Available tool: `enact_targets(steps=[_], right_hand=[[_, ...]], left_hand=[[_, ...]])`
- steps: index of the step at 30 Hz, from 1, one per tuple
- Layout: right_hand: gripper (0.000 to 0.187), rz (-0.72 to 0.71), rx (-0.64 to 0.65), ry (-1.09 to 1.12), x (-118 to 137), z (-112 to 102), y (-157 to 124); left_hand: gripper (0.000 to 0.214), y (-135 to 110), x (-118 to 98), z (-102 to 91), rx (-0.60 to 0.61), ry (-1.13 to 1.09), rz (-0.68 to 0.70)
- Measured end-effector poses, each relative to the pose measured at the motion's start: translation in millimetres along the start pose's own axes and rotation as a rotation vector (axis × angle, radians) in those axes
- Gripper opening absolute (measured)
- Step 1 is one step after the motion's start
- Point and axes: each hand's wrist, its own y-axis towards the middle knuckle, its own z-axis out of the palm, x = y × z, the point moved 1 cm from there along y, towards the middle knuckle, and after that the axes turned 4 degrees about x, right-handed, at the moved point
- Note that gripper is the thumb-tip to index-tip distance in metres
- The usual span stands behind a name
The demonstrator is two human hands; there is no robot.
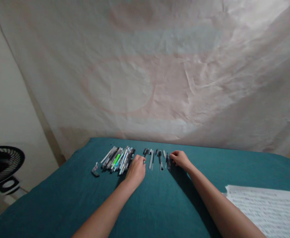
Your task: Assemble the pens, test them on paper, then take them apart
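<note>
1. Well left of the pen pile [110, 161], beyond the edge of the teal tabletop [152, 201], stands a black fan [12, 162].
2. Just left of the pile lies a small dark-and-pale item [94, 170], too blurred to name.
3. The pile itself is made of pens lying side by side and overlapping, mostly dark, grey and pale, with one bright green piece [115, 160] near its middle.
4. At the pile's right edge is the left hand [136, 168], back upward, its forearm slanting in from the near edge. Its fingers are curled, the tips close to a dark pen [145, 153]; whether they pinch it, I cannot tell.
5. Right of the pile and past the left hand, a clear-barrelled pen [151, 161] and a dark-centred pen [160, 161] lie apart, pointing away from the person. The step in hand seems to be handling these spaced-out pens; a next move here would call for a light, narrow grip, as the barrels are thin.
6. Farther right of the pile, the right hand [178, 158] reaches in, wrist low, forearm slanting from the near right. Thumb and forefinger come close together beside a dark slim piece [168, 162]; contact is unclear.
7. Farthest right of the pile, nearer the person, lies a paper sheet [266, 206] with blurred lines of writing.
</note>
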Motion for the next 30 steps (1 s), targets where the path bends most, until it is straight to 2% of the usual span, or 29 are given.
enact_targets(steps=[5, 9, 14, 22, 30], right_hand=[[0.021, -0.013, -0.032, 0.011, -1, -1, -1], [0.020, -0.021, -0.052, 0.020, -1, -1, -1], [0.019, -0.035, -0.068, 0.027, -4, 0, 2], [0.021, -0.064, -0.092, 0.068, -5, -2, 4], [0.022, -0.107, -0.086, 0.170, 10, -4, -1]], left_hand=[[0.019, 2, 19, -16.7, -0.087, 0.396, -0.100], [0.024, 0, 25, -14.9, -0.108, 0.543, -0.143], [0.027, -1, 25, -9.7, -0.070, 0.746, -0.169], [0.024, 0, 25, -9.4, -0.081, 0.807, -0.179], [0.027, 1, 22, -9.6, -0.092, 0.705, -0.244]])
